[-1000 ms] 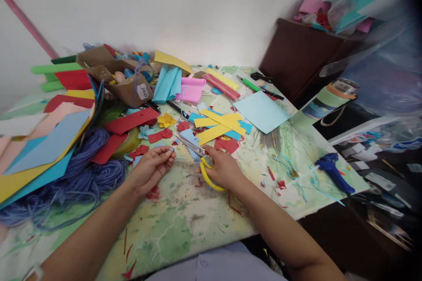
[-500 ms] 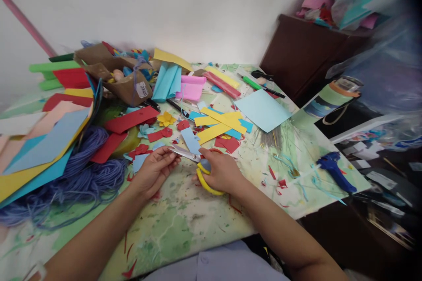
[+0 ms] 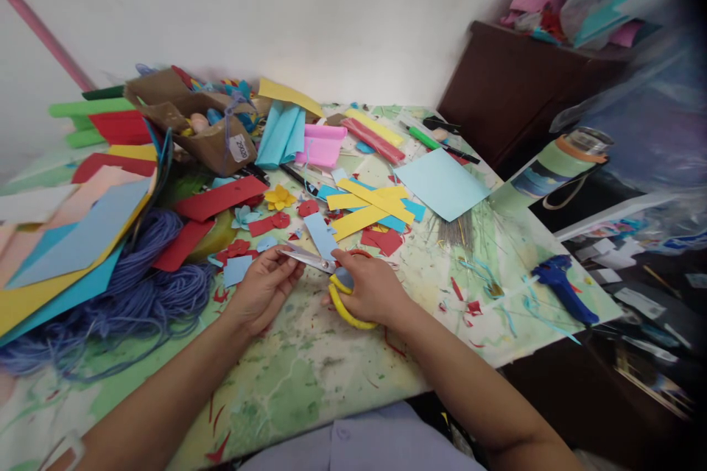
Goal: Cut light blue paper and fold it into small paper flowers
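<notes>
My right hand (image 3: 373, 287) grips yellow-handled scissors (image 3: 309, 260), with the steel blades pointing left toward my left hand (image 3: 265, 288). The fingers of my left hand curl close to the blade tips and seem to pinch a small piece of light blue paper, mostly hidden. A light blue paper strip (image 3: 320, 235) lies just above the blades. Crossed yellow paper strips (image 3: 370, 206) rest on blue ones beyond it. Red paper scraps (image 3: 237, 249) and a small light blue piece (image 3: 237, 270) lie left of my hands.
Blue yarn (image 3: 149, 272) and stacked coloured card (image 3: 71, 250) fill the table's left side. A cardboard holder (image 3: 215, 140) stands at the back. A light blue square (image 3: 442, 184), a blue glue gun (image 3: 563, 291) and a bottle (image 3: 574, 162) are to the right.
My left hand has moved right, up to the blade tips. The scissors have swung toward it, and the view has shifted slightly.
</notes>
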Action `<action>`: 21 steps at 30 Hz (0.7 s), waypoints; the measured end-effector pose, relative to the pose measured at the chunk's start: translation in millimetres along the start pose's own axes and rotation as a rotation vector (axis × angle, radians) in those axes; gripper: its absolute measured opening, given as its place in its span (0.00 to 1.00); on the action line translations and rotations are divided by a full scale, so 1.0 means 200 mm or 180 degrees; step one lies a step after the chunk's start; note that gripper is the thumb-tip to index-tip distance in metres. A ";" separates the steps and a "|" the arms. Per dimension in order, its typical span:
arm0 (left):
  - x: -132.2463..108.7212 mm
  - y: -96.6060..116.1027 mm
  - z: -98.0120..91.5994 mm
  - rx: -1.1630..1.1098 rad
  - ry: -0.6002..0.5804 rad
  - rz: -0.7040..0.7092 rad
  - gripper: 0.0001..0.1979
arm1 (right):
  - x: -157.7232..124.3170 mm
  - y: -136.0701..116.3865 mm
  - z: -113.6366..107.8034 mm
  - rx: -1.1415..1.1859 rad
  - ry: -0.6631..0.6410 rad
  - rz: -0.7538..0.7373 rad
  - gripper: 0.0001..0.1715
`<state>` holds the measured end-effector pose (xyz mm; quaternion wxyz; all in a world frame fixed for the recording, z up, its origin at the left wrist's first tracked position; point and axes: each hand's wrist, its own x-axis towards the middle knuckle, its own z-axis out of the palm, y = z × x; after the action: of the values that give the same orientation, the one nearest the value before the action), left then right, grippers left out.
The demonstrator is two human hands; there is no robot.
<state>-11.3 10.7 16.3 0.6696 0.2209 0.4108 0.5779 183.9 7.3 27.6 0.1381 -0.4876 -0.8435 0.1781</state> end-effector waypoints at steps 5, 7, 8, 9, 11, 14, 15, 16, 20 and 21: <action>0.00 -0.01 -0.01 -0.0032 -0.0036 0.0023 0.11 | 0.00 0.00 0.00 0.0051 -0.0065 0.0044 0.36; 0.00 -0.01 -0.01 -0.0052 -0.0051 0.0032 0.11 | -0.01 0.00 0.00 0.0077 -0.0083 0.0047 0.36; 0.00 -0.01 -0.01 -0.0055 -0.0055 0.0033 0.11 | -0.01 0.00 0.00 0.0095 -0.0083 0.0048 0.36; 0.00 -0.01 -0.01 -0.0057 -0.0050 0.0039 0.11 | -0.01 0.00 0.00 0.0112 -0.0080 0.0046 0.36; 0.01 -0.02 -0.01 -0.0045 -0.0033 0.0054 0.11 | -0.01 0.00 0.00 0.0139 -0.0074 0.0029 0.37; 0.01 -0.02 -0.02 -0.0021 -0.0037 0.0086 0.11 | -0.01 0.00 0.00 0.0140 -0.0096 -0.0007 0.38; 0.01 -0.02 -0.02 -0.0015 -0.0047 0.0092 0.11 | -0.01 0.00 -0.01 0.0132 -0.0105 -0.0012 0.39; 0.01 -0.02 -0.02 -0.0006 -0.0055 0.0093 0.11 | -0.01 0.00 -0.01 0.0121 -0.0108 -0.0011 0.39; 0.01 -0.02 -0.02 0.0035 -0.0062 0.0116 0.11 | -0.01 -0.01 -0.02 0.0103 -0.0093 -0.0020 0.39; 0.01 -0.02 -0.01 0.0047 -0.0071 0.0126 0.11 | -0.01 -0.01 -0.02 0.0109 -0.0094 -0.0025 0.39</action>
<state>-11.0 10.7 11.0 0.6609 0.2404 0.4031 0.5856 185.5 5.4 31.2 0.1346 -0.4792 -0.8442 0.1991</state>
